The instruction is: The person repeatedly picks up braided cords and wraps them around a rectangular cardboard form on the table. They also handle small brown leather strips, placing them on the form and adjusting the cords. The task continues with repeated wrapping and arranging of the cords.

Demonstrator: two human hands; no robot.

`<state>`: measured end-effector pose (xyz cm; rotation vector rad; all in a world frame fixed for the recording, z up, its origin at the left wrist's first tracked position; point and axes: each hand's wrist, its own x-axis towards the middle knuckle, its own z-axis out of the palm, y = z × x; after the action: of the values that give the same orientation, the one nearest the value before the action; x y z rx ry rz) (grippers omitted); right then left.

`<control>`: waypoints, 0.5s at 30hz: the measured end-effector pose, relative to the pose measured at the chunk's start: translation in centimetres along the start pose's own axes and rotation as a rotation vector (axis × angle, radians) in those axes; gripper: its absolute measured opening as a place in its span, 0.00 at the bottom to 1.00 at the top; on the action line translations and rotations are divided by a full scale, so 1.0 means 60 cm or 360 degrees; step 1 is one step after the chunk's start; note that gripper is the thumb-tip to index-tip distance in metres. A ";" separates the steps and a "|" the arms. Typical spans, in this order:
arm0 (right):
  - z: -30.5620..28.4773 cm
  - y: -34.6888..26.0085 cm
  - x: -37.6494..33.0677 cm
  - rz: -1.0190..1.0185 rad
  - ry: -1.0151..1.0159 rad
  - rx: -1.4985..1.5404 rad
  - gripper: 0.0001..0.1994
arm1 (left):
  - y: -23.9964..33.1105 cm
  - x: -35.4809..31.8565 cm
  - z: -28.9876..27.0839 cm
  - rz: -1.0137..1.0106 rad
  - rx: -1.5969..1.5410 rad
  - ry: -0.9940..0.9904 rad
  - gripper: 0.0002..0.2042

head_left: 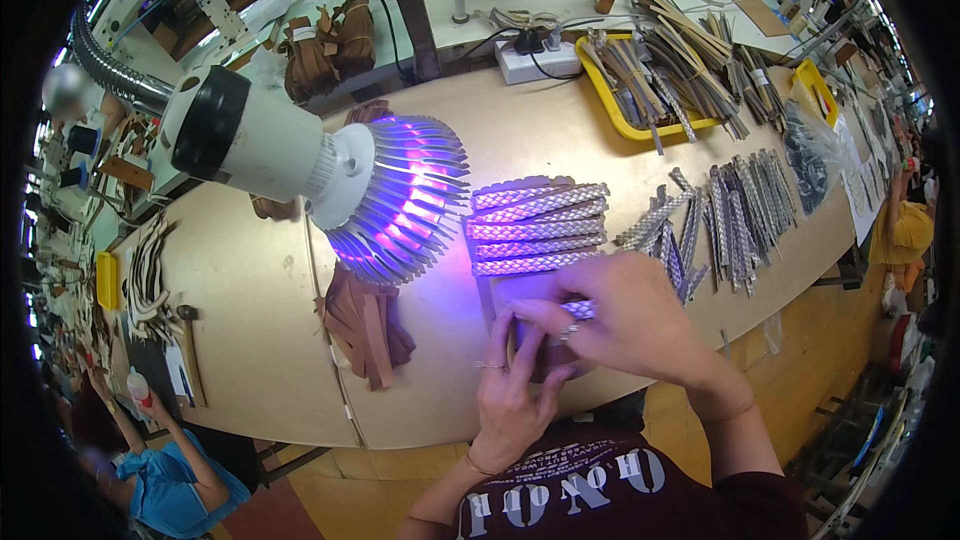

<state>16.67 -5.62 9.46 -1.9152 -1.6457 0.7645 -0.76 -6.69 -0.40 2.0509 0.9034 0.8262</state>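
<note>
My right hand [630, 320] is closed around a braided silver-white strip [580, 309], which shows in part between the fingers. Just left of it and nearer me, my left hand [515, 390] has its fingers bent, their tips meeting those of my right hand; what they pinch is hidden. Under both hands lies a dark brown piece [556, 358], mostly covered. Directly beyond my hands, several braided strips [538, 230] lie side by side in a row, bathed in violet light. A finned lamp [395, 205] on a flexible arm glows violet to their left.
Loose grey braided strips [740, 220] spread to the right. Beyond them, a yellow tray [625, 120] holds bundled strips, near a white power strip [540, 62]. Brown leather strips [365, 325] lie below the lamp; a hammer [190, 350] rests far left. A person in blue [175, 485] sits at lower left.
</note>
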 end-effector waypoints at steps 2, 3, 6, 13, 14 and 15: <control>-0.015 0.015 -0.015 0.0078 0.0008 0.0081 0.16 | -0.001 0.000 0.001 0.0008 -0.0003 -0.0011 0.25; -0.023 0.022 -0.025 0.0154 0.0007 0.0079 0.17 | -0.002 0.000 0.001 0.0003 0.0002 -0.0018 0.26; -0.036 0.044 -0.049 0.0382 -0.0066 0.0170 0.17 | -0.001 0.000 -0.002 -0.0028 -0.0011 -0.0071 0.27; -0.021 0.082 -0.071 0.0474 -0.0046 0.0402 0.16 | 0.008 0.005 -0.006 -0.0043 0.0071 -0.0135 0.27; -0.017 0.087 -0.072 0.0475 -0.0031 0.0413 0.16 | 0.010 0.005 -0.006 -0.0048 0.0084 -0.0139 0.28; -0.012 0.092 -0.072 0.0457 -0.0009 0.0435 0.16 | 0.011 0.006 -0.006 -0.0050 0.0092 -0.0134 0.28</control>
<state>20.60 -10.71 6.61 -1.9686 -1.2084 1.0488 -0.62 -6.59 0.38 2.0995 0.9196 0.6991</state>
